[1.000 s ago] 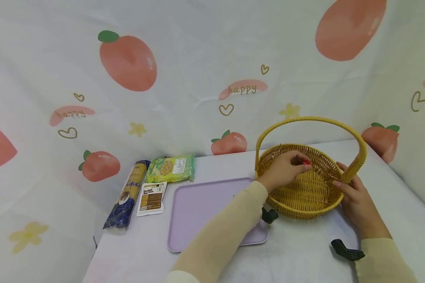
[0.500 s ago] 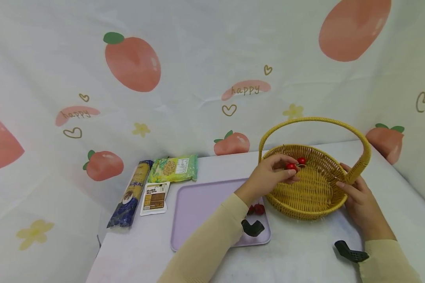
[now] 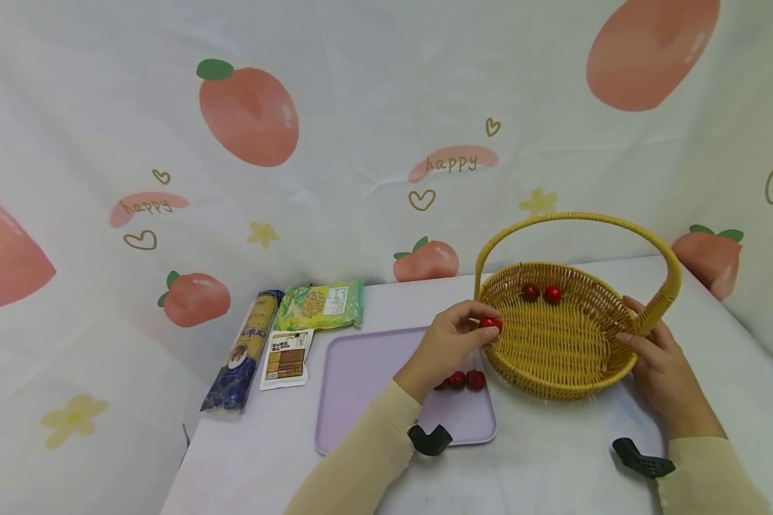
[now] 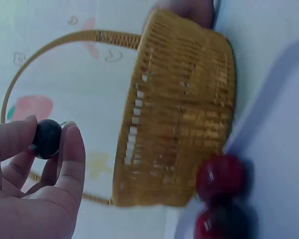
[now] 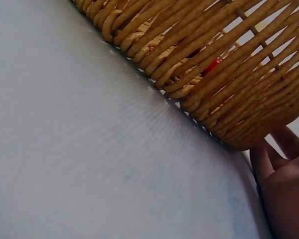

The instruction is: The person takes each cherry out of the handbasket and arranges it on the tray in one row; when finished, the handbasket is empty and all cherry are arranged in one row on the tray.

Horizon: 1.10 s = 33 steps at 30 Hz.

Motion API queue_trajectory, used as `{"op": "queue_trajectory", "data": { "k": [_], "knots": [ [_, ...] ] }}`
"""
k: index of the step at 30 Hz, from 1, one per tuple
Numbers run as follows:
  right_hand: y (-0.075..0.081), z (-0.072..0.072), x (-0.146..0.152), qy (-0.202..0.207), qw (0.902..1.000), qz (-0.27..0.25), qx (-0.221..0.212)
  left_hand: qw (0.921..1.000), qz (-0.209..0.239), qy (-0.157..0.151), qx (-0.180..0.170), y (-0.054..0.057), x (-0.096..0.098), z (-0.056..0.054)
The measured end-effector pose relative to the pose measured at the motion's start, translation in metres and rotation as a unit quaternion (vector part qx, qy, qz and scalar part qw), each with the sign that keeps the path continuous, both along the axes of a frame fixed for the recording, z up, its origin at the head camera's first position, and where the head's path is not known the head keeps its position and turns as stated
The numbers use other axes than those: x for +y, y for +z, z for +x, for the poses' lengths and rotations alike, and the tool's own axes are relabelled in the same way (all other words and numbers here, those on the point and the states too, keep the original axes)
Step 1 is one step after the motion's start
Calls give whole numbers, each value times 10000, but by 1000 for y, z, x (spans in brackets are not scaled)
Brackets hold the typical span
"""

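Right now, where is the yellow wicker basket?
In the head view, the yellow wicker basket stands to the right of the purple tray, with the right hand gripping its right-hand rim.

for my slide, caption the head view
Left hand pinches a cherry; right hand grips the basket holding two cherries.

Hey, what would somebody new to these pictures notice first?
Probably the yellow wicker basket with its tall arched handle, at the head view's right, its rim gripped by the right hand. Next come the glossy red cherries: two inside the basket, one pinched in the left hand, others on the lilac tray.
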State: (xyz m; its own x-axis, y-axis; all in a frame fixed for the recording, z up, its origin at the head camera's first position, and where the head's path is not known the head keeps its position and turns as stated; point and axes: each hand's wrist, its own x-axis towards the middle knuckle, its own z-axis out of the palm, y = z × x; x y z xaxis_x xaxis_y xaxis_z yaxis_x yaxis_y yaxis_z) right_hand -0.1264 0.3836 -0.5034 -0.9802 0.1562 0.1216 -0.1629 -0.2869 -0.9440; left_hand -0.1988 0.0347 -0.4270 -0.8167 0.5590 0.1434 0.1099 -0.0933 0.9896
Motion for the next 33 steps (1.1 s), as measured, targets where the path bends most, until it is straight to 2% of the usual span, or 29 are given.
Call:
{"op": "queue_trajectory", "data": {
  "k": [7, 15, 20, 27, 33],
  "knots": [
    [0, 0, -1, -319, 9980, 541, -62, 9996, 78, 250, -133, -12, -37, 1],
    [-2, 2, -2, -412, 9967, 676, -188, 9963, 181, 550, -636, -27, -73, 4],
    [-4, 3, -4, -417, 9963, 747, -103, 9946, 141, 684, -768, -34, -93, 7],
    [-5, 2, -3, -445, 9965, 706, 85, 9916, 65, 954, -874, -46, -111, 11],
    [-3, 2, -3, -416, 9966, 701, 93, 9898, -375, 1121, -790, -60, -117, 14]
  ]
}}
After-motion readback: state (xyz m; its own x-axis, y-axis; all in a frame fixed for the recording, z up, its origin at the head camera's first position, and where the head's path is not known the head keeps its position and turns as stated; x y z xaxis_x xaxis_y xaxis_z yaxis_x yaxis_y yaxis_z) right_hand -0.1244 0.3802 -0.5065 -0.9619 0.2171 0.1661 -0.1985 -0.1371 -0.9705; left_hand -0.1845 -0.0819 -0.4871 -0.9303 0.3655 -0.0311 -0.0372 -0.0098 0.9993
